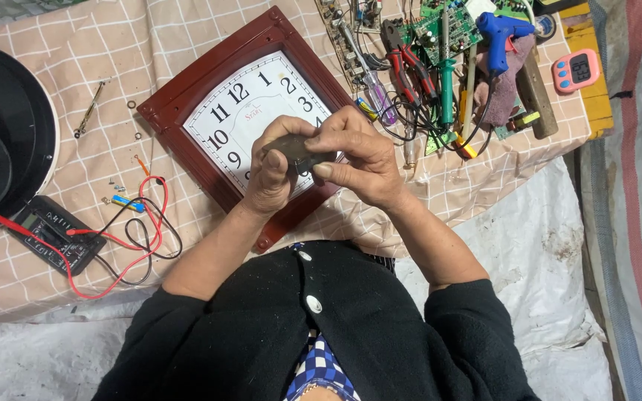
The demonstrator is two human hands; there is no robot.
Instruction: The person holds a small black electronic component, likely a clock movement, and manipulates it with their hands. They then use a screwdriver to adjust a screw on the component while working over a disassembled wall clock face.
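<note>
clock work in progress: small dark part held in both hands above the clock face.

the table point(53, 44), covered in a pink checked cloth, fills the upper frame. a square wall clock point(209, 96) with a dark red frame lies face up at upper centre; its white dial shows, but the hands of the clock cannot be made out, being hidden behind the person's hands. a black round object point(1, 126) sits at the left edge, a black multimeter point(57, 234) with red and black leads at lower left, and a heap of tools point(440, 67) with circuit boards at upper right. loose screws point(117, 186) lie left of the clock, so some disassembly looks done. the left hand point(273, 174) and right hand point(358, 152) both close their fingers on a small dark part point(299, 152), centre frame; refitting appears left.
</note>
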